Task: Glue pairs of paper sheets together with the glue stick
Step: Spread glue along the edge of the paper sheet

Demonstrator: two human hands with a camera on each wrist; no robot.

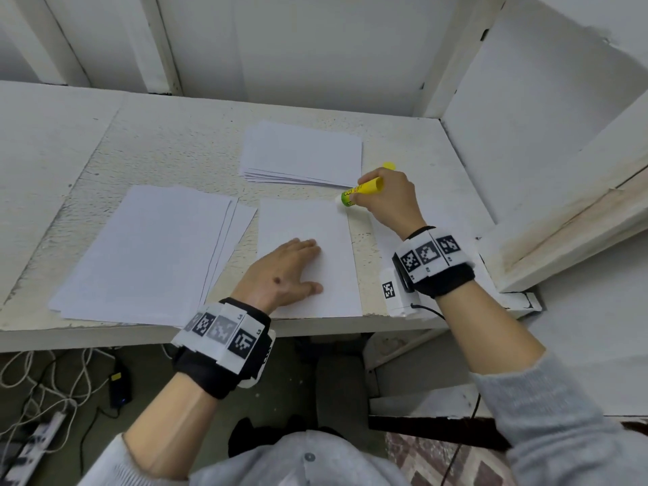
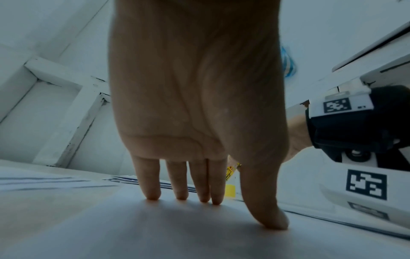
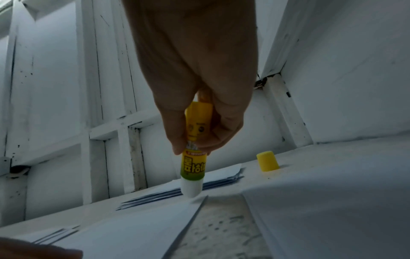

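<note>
A single white sheet (image 1: 315, 222) lies in the middle of the table. My left hand (image 1: 291, 268) presses flat on its near left part, fingers (image 2: 153, 184) straight. My right hand (image 1: 385, 198) grips a yellow-green glue stick (image 1: 361, 191), uncapped, its white tip (image 3: 190, 189) at the sheet's far right corner. The yellow cap (image 3: 267, 161) stands on the table behind my right hand. A second sheet (image 3: 332, 210) lies under my right wrist.
A stack of sheets (image 1: 301, 152) lies at the back. A larger fanned pile (image 1: 147, 254) sits at the left. White walls and a sloped ledge (image 1: 578, 219) close in the table on the right. Cables lie on the floor below.
</note>
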